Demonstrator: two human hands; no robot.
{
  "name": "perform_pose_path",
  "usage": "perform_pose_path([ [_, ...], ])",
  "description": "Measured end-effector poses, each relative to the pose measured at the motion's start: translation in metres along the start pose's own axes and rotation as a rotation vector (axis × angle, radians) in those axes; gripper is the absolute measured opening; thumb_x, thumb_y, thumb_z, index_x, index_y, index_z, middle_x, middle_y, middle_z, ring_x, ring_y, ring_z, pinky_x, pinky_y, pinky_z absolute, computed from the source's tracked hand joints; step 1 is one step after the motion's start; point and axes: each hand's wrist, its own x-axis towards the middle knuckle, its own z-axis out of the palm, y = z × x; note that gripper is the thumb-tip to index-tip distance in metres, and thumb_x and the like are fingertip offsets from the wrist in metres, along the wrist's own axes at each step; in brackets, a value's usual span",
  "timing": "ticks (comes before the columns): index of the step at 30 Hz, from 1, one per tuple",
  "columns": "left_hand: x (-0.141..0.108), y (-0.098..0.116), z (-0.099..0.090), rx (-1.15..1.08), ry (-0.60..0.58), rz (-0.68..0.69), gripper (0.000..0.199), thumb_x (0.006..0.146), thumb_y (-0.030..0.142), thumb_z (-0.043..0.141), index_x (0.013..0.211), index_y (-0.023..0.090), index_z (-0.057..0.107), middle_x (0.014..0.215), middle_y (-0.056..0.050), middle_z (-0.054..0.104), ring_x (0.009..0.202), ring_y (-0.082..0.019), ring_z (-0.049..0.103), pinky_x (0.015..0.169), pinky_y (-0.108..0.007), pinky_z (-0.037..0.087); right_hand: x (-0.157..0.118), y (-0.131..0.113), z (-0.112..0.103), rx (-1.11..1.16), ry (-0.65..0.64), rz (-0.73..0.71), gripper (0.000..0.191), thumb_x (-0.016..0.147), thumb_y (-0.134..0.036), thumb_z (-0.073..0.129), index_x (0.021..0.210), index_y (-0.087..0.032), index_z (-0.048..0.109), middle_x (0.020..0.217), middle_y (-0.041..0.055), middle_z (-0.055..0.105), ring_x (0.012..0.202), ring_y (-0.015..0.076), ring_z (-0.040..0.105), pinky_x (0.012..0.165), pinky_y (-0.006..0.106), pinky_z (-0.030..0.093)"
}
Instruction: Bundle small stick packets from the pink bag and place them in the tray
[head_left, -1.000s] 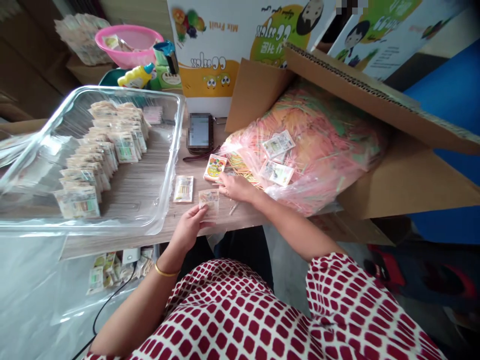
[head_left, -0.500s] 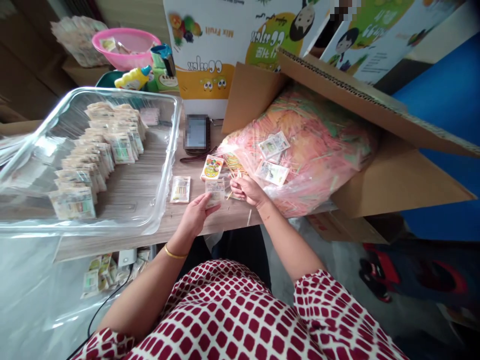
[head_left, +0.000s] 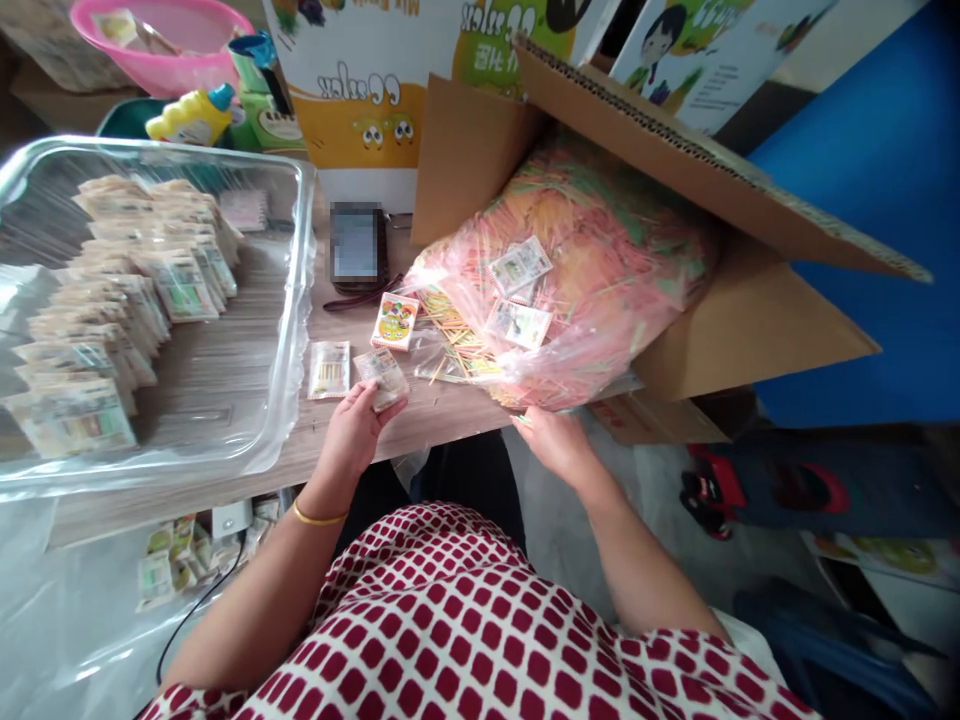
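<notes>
Between the thumb and fingers of my left hand is a small clear printed packet, tilted above the table. My right hand is closed at the table's front edge, below the big bag, with the tips of a few thin sticks showing at its fingertips. Thin coloured sticks fill the large clear bag and spill from its mouth as a loose pile. A filled packet lies left of the held one. Behind it is a colourful printed card packet.
A clear plastic tray on the left holds rows of filled packets. A phone with a strap lies behind. An open carton surrounds the bag, on which two packets rest. A pink basin stands far left.
My right hand has moved from the loose sticks toward me and right, to the table's edge. My left hand still holds the packet, now more tilted. The whole view has shifted.
</notes>
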Motion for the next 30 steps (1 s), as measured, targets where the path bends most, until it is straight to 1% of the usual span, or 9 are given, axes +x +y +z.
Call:
perform_pose_path([
  [2, -0.003, -0.004, 0.007, 0.015, -0.041, -0.046, 0.021, 0.075, 0.034, 0.085, 0.08, 0.02, 0.069, 0.097, -0.002, 0.069, 0.093, -0.019, 0.068, 0.096, -0.044, 0.062, -0.009, -0.003, 0.008, 0.011, -0.025, 0.055, 0.022, 0.098, -0.038, 0.052, 0.103, -0.028, 0.071, 0.089, 0.0095, 0.076, 0.083, 0.0309, 0.073, 0.073, 0.041, 0.054],
  [5, -0.006, -0.008, 0.018, 0.061, -0.101, -0.102, 0.022, 0.076, 0.036, 0.085, 0.083, 0.02, 0.072, 0.101, -0.005, 0.073, 0.098, -0.021, 0.069, 0.099, -0.043, 0.06, 0.002, -0.036, 0.012, 0.103, -0.026, -0.046, 0.024, 0.102, -0.033, 0.047, 0.114, -0.027, 0.067, 0.104, 0.0073, 0.078, 0.097, 0.0277, 0.074, 0.082, 0.036, 0.053],
  [9, -0.01, -0.006, 0.023, 0.064, -0.108, -0.07, 0.026, 0.08, 0.038, 0.083, 0.092, 0.017, 0.075, 0.11, -0.008, 0.075, 0.106, -0.023, 0.07, 0.106, -0.045, 0.056, 0.057, -0.096, 0.013, -0.028, 0.002, -0.01, 0.034, 0.107, -0.039, 0.044, 0.121, -0.017, 0.065, 0.107, 0.0142, 0.078, 0.103, 0.0294, 0.074, 0.085, 0.035, 0.052],
  [12, -0.015, -0.002, 0.016, 0.034, -0.086, -0.029, 0.024, 0.081, 0.038, 0.082, 0.091, 0.017, 0.075, 0.11, -0.006, 0.075, 0.103, -0.021, 0.071, 0.107, -0.046, 0.055, 0.097, -0.122, 0.017, -0.113, -0.055, 0.015, 0.043, 0.103, -0.045, 0.051, 0.121, -0.009, 0.064, 0.111, 0.0216, 0.076, 0.108, 0.0329, 0.073, 0.087, 0.036, 0.052],
  [16, -0.019, 0.001, 0.007, 0.058, -0.078, -0.073, 0.026, 0.081, 0.039, 0.083, 0.092, 0.016, 0.077, 0.106, -0.006, 0.075, 0.101, -0.02, 0.071, 0.107, -0.042, 0.055, 0.115, -0.121, 0.018, -0.086, -0.129, -0.012, 0.03, 0.1, -0.03, 0.053, 0.119, -0.01, 0.064, 0.114, 0.0225, 0.076, 0.109, 0.0319, 0.073, 0.086, 0.035, 0.052],
  [20, -0.014, 0.0, 0.006, 0.084, -0.085, -0.097, 0.034, 0.075, 0.043, 0.087, 0.091, 0.015, 0.078, 0.102, -0.007, 0.076, 0.099, -0.02, 0.07, 0.106, -0.042, 0.054, 0.109, -0.101, 0.011, 0.138, -0.005, -0.027, 0.018, 0.101, -0.027, 0.046, 0.109, -0.017, 0.058, 0.107, 0.0168, 0.076, 0.102, 0.0272, 0.072, 0.084, 0.033, 0.051],
  [22, -0.011, -0.001, 0.008, 0.106, -0.089, -0.093, 0.037, 0.073, 0.045, 0.089, 0.093, 0.015, 0.078, 0.102, -0.008, 0.077, 0.1, -0.021, 0.069, 0.105, -0.043, 0.054, 0.106, -0.094, 0.009, 0.386, 0.04, -0.064, 0.013, 0.102, -0.026, 0.04, 0.106, -0.02, 0.052, 0.092, 0.0092, 0.076, 0.083, 0.0202, 0.071, 0.075, 0.029, 0.051],
  [26, -0.007, -0.003, 0.012, 0.145, -0.088, -0.069, 0.038, 0.07, 0.044, 0.09, 0.092, 0.016, 0.079, 0.102, -0.008, 0.077, 0.101, -0.023, 0.069, 0.104, -0.044, 0.053, 0.097, -0.093, 0.009, 0.883, -0.052, -0.187, 0.017, 0.104, -0.038, 0.037, 0.095, -0.025, 0.043, 0.075, -0.004, 0.064, 0.047, 0.0098, 0.046, 0.049, 0.021, 0.038],
  [30, -0.007, -0.003, 0.012, 0.16, -0.07, -0.046, 0.039, 0.064, 0.044, 0.093, 0.087, 0.016, 0.079, 0.095, -0.006, 0.077, 0.094, -0.02, 0.068, 0.102, -0.042, 0.053, 0.075, -0.109, 0.001, 0.876, 0.034, -0.335, 0.017, 0.099, -0.04, 0.053, 0.098, -0.023, 0.055, 0.087, -0.0011, 0.064, 0.069, 0.012, 0.059, 0.065, 0.022, 0.047],
])
